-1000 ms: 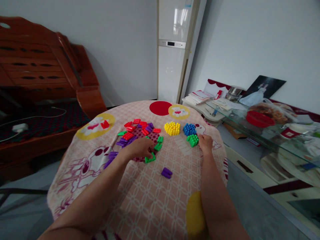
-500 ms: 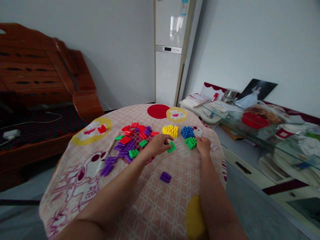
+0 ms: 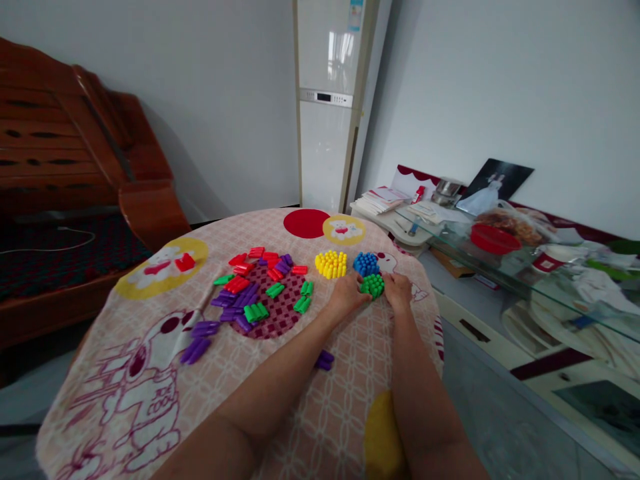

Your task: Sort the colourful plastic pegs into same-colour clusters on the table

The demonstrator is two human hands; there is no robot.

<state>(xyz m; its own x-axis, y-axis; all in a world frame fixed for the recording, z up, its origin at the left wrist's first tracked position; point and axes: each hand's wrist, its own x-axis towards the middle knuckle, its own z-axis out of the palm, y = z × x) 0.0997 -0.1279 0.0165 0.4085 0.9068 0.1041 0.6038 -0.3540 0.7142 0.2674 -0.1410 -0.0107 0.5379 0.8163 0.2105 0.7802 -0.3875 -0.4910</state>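
My left hand [image 3: 346, 296] is at the left side of a cluster of upright green plastic pegs [image 3: 373, 286], its fingers bent round pegs at the cluster's edge. On the opposite side my right hand [image 3: 399, 292] presses its curled fingers against the same cluster. Just behind stands a cluster of blue pegs [image 3: 367, 263], and left of it a cluster of yellow pegs [image 3: 331, 264]. Loose green pieces [image 3: 256, 312] lie farther left among purple pieces [image 3: 233, 313] and red pieces [image 3: 237, 285]. My left forearm partly covers a purple piece [image 3: 325, 360].
A patterned cloth covers the round table [image 3: 240, 400]. To the right stands a glass-topped cabinet [image 3: 465, 267] with papers, a red bowl [image 3: 495, 239] and bags. A wooden bench [image 3: 65, 153] is at the left, and a tall white air conditioner [image 3: 325, 147] stands behind.
My left hand has picked up a green piece from the scattered ones and carried it right to the green cluster. My right hand has stayed beside that cluster. The view has shifted slightly right.
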